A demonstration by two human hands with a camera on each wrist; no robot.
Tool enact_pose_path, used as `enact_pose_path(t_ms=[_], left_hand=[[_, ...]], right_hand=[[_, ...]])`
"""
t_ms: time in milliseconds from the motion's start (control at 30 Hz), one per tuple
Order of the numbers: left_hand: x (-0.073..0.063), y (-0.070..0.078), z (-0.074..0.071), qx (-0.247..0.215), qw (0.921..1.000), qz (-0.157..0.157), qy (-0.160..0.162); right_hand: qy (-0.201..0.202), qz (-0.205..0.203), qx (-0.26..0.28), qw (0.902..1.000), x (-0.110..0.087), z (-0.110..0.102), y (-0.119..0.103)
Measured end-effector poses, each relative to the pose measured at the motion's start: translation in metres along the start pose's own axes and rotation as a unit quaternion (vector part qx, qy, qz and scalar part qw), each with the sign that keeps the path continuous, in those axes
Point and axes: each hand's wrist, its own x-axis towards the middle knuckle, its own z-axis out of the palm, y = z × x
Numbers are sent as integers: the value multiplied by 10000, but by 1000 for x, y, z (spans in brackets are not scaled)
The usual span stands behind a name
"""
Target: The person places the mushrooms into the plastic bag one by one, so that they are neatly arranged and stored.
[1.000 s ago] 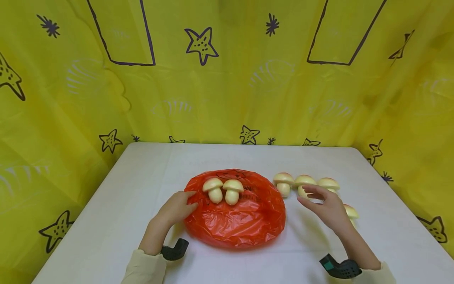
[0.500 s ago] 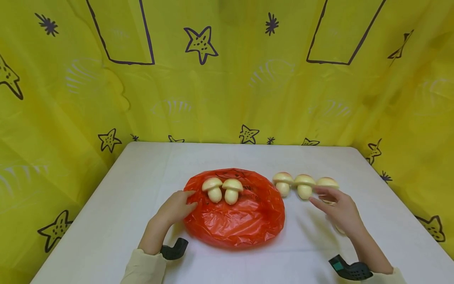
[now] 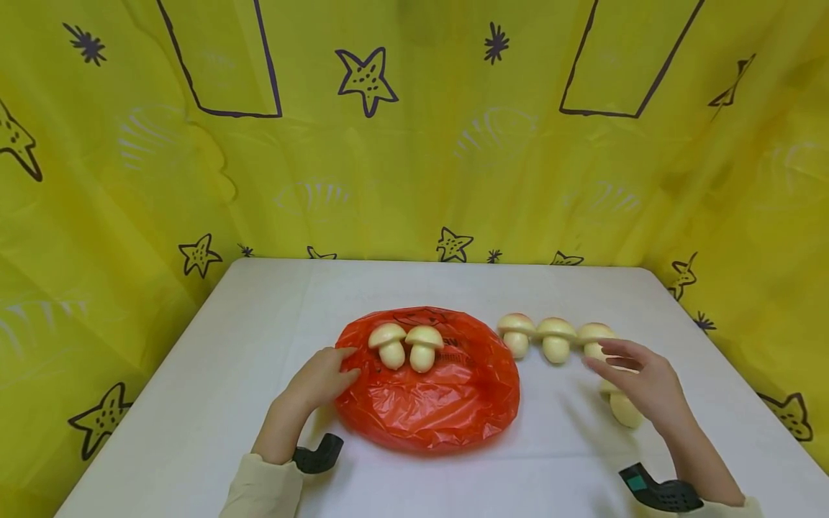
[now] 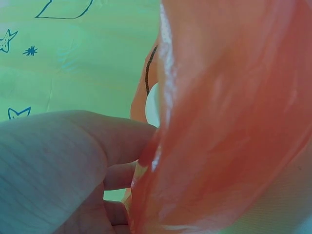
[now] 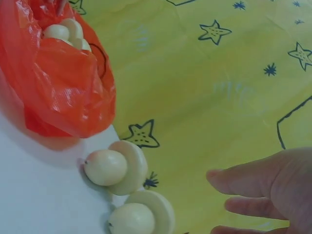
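Note:
A red plastic bag (image 3: 447, 403) lies on the white table with its mouth spread wide. Inside it sit two cream toy mushrooms (image 3: 424, 349), side by side. My left hand (image 3: 320, 378) pinches the bag's left rim; in the left wrist view the thumb (image 4: 126, 139) lies along the plastic edge. To the right of the bag, my right hand (image 3: 648, 378) hovers with thumb and fingers apart, holding nothing. Nearest to it are a mushroom (image 3: 592, 338) at its fingertips and another mushroom (image 3: 624, 410), partly hidden behind the hand.
Two more mushrooms, one beside the bag (image 3: 516, 334) and one to its right (image 3: 555, 339), form a row with the one at my fingertips. A yellow curtain (image 3: 414, 180) with drawn starfish surrounds the white table (image 3: 259, 309) at the back and sides.
My right hand has moved to the right along the mushrooms, from the middle of the row toward the rightmost one, uncovering those it passed. My left hand stays on the bag.

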Motion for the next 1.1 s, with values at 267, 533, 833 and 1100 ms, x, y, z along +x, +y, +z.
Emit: enact_pose_path(t_ms=[267,533,833,1100], left_hand=[[0,0,1,6,10000,7,-15],[-1,1,0,-25,10000,-49,-12],[-1,1,1,-35,10000,-58,-14],[-1,1,1,-13,10000,-31,-13]], right_hand=[[-139,-40,-483,9987,-1,-15,17],[-362,36,-724,9967,-1,-23,28],[-828,23,-1190,9894,-1,-27,39],[-1103,265,-1201,9863,3,-24,40]])
